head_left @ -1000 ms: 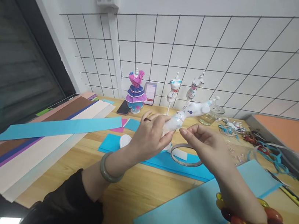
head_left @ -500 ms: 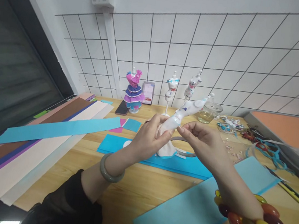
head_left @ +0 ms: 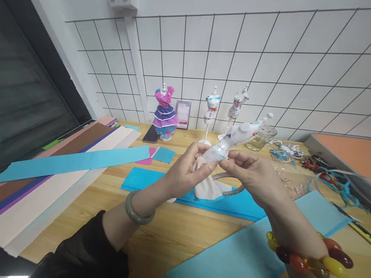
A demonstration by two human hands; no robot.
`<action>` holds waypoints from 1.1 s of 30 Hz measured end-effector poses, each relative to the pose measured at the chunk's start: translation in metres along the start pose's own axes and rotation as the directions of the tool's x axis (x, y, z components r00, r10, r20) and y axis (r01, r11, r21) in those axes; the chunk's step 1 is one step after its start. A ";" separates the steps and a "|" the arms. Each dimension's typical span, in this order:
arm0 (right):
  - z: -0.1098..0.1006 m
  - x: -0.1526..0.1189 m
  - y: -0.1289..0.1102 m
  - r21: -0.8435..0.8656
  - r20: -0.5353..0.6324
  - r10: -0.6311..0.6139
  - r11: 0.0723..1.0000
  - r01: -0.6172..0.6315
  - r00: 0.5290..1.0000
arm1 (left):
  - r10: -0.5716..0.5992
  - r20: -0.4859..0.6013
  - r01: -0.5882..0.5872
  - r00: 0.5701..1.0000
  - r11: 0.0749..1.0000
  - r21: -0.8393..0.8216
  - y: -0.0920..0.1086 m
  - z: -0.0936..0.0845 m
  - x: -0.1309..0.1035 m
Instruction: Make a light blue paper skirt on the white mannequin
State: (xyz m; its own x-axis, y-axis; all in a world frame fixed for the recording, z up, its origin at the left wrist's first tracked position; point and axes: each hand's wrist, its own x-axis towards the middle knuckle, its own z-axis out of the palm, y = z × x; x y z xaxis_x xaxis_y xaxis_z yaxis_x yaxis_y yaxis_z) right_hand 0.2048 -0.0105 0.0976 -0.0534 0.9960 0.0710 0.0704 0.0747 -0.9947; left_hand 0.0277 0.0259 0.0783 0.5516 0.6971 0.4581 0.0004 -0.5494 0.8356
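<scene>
A small white mannequin [head_left: 241, 135] with coloured marks lies tilted up to the right between my hands. White cloth [head_left: 206, 188] with a blue edge is wrapped round its lower part. My left hand [head_left: 192, 170] is closed round that wrapped part, thumb on top. The fingertips of my right hand [head_left: 248, 168] pinch the cloth at the mannequin's waist. A grey ring-shaped band [head_left: 235, 192] shows below my right hand. Under both hands lies folded bright blue paper [head_left: 145, 180], and a wide light blue sheet [head_left: 230, 265] is nearer to me.
Coloured paper strips [head_left: 60, 165] lie at the left. Along the back stand a mannequin in a ruffled dress [head_left: 165, 113], a phone [head_left: 182, 114] and two bare mannequins [head_left: 211, 108]. A glass jar [head_left: 257, 140], ribbon scraps [head_left: 344, 189] and an orange-topped case [head_left: 358, 158] are at the right.
The held mannequin's top has moved right and the cloth has swung a little to the right. My right hand's fingers are now pressed closer to the waist.
</scene>
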 end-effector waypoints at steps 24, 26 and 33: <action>0.004 -0.014 -0.012 -0.570 -0.061 -0.162 0.816 0.099 0.985 | -0.178 0.001 0.178 0.984 0.984 0.000 -0.012 -0.010 0.004; 0.002 -0.013 -0.011 -0.530 -0.040 -0.144 0.842 0.101 0.989 | -0.174 0.011 0.175 0.985 0.982 -0.068 -0.013 -0.010 0.004; -0.001 -0.012 -0.010 -0.338 0.045 0.032 0.941 -0.015 0.998 | -0.159 0.114 0.181 0.981 0.958 -0.221 -0.014 -0.012 0.006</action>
State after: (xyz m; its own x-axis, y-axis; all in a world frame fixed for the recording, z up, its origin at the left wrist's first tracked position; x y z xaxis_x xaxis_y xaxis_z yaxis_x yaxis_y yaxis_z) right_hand 0.2056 -0.0227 0.1066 -0.0955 0.9948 0.0356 0.4034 0.0714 -0.9122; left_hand 0.0217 0.0437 0.0726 0.6363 0.7181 0.2818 -0.0840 -0.2986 0.9507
